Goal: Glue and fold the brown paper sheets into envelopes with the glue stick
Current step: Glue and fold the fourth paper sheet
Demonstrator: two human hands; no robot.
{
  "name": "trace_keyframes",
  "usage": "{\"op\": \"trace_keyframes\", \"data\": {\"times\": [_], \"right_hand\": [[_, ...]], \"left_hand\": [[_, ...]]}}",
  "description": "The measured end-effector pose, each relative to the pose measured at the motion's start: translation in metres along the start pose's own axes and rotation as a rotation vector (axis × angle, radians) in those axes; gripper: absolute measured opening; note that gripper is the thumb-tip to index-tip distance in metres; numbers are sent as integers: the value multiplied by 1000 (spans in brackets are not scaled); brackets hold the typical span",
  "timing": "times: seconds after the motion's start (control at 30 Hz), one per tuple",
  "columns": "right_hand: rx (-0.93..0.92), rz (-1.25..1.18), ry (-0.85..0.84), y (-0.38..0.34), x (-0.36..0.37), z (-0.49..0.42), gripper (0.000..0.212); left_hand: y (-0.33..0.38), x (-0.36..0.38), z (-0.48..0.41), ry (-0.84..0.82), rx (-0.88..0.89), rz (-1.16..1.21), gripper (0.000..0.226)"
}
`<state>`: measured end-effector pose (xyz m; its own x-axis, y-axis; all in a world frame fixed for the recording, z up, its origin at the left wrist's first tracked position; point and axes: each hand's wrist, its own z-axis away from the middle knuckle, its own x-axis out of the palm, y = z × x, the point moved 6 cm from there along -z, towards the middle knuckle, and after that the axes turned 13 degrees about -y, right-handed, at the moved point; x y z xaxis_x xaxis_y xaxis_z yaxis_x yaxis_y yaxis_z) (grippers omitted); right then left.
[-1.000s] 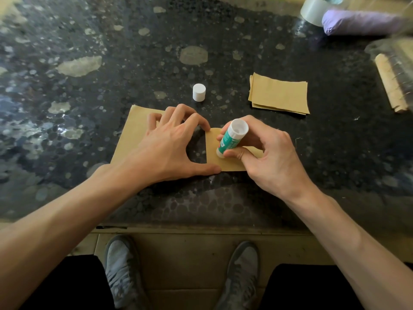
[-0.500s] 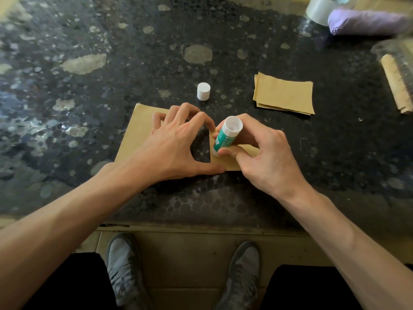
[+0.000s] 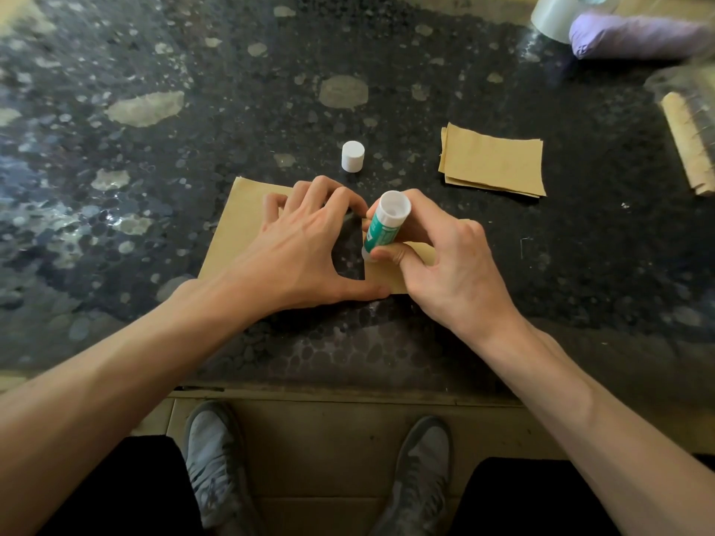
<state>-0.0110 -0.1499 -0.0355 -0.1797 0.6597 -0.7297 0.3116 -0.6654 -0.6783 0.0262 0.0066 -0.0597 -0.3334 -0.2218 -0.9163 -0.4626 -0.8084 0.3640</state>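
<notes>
Right hand point(image 3: 445, 272) grips glue stick point(image 3: 383, 230) between thumb and fingers; stick tilted, lower end on sheet point(image 3: 240, 226). Left hand point(image 3: 305, 245) spread, fingertips and thumb pressing sheet onto table point(image 3: 193, 71), gripping nothing. Sheet lies flat under both hands. Cap point(image 3: 353, 156) upright just beyond fingers. Stack point(image 3: 493, 160) of brown papers to the right, apart.

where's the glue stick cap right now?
Head view: the white cap stands on the dark table just beyond the fingertips of the left hand, touching nothing, left of the stack of brown sheets; the right hand holds the uncapped glue stick.
</notes>
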Motion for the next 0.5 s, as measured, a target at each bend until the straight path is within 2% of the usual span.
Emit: {"op": "trace_keyframes", "data": {"times": [0.5], "right_hand": [[26,36,54,2,-3,-20,33]], "left_hand": [[-2,2,-2,-20,-10,-18,105]]}}
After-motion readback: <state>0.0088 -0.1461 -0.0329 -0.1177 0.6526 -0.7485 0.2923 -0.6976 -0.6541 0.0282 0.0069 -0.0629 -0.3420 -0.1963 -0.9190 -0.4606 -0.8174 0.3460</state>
